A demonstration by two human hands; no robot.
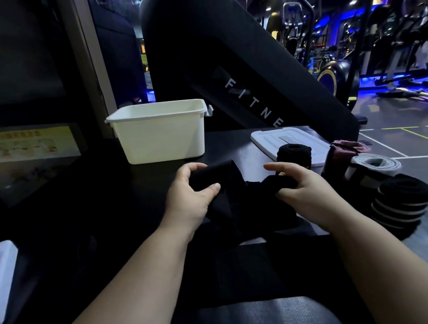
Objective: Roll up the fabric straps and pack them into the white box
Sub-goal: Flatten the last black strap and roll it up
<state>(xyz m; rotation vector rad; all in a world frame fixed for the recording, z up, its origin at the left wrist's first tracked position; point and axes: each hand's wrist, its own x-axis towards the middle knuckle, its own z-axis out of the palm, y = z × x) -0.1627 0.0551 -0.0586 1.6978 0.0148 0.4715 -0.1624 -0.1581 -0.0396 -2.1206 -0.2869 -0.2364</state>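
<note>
Both hands work at the near middle of the dark surface (93,201), holding one black fabric strap (225,203) between them. The left hand (189,193) grips a thick, folded or part-rolled end of the strap, its fingers (193,168) curled over the far side and the thumb pressed on the near side. The right hand (308,191) pinches another part of the same strap between thumb and curled fingers, with the index finger stretched out towards the left. The rest of the strap hangs down from the hands towards the near edge.

The white box (162,135) stands open on the surface, far from the hands and slightly left; I cannot tell what is inside. Its white lid (294,136) lies flat to the right, and a black roll (292,153) stands on it. Further right sit a dark pink strap (348,147), a grey roll (376,163) and a black striped roll (401,200).
</note>
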